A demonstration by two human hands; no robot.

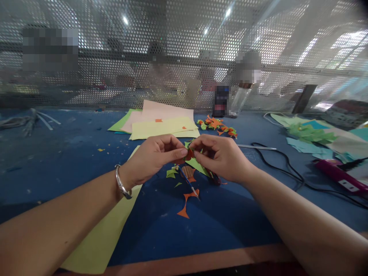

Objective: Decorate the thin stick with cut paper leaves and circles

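"Where's the red paper (189,155)?"
"The left hand (153,158) and right hand (222,156) pinch it between them, above the table (161,234)."
"What could go wrong?"
"Pulling too hard might rip it."

Small red-green piece (189,154) btwn the fingers (178,154) looks like matt paper, ditto orange scrap (186,207) below them & yellow sheet (146,129) beyond. Bracelet (122,185) L of fingers = shiny smooth metal; tabletop (161,234) under them matt, scuffed; power strip (337,174) far R of them smooth plastic. Mesh screen (178,23) behind them: perf'd metal w/ sheen.
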